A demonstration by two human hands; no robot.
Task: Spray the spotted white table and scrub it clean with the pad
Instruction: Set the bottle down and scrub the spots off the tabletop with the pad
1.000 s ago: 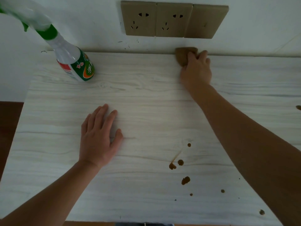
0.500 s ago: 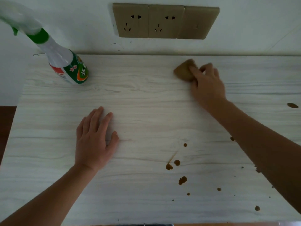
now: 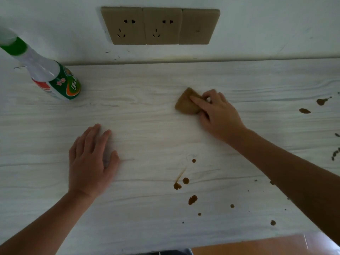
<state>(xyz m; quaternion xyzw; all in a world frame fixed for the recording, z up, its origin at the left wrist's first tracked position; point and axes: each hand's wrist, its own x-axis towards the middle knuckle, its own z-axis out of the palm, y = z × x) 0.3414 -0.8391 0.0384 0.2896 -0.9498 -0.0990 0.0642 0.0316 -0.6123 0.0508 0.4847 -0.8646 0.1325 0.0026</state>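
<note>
The white wood-grain table (image 3: 147, 126) fills most of the head view. Brown spots (image 3: 192, 199) lie on it near the front centre, and more brown spots (image 3: 321, 101) sit at the far right. My right hand (image 3: 219, 115) grips a brown scrubbing pad (image 3: 185, 103) and holds it down on the table at mid-right, my index finger lying across its top. My left hand (image 3: 90, 162) rests flat on the table at centre left, fingers straight. The spray bottle (image 3: 53, 78), white with a green label, stands at the back left.
A beige panel of wall sockets (image 3: 160, 25) sits on the white wall just behind the table's back edge. An orange-brown floor (image 3: 248, 245) shows past the table's front edge at the lower right.
My right hand has drawn the pad from the back edge by the wall toward me and a little to the right. My left hand has stayed flat on the table.
</note>
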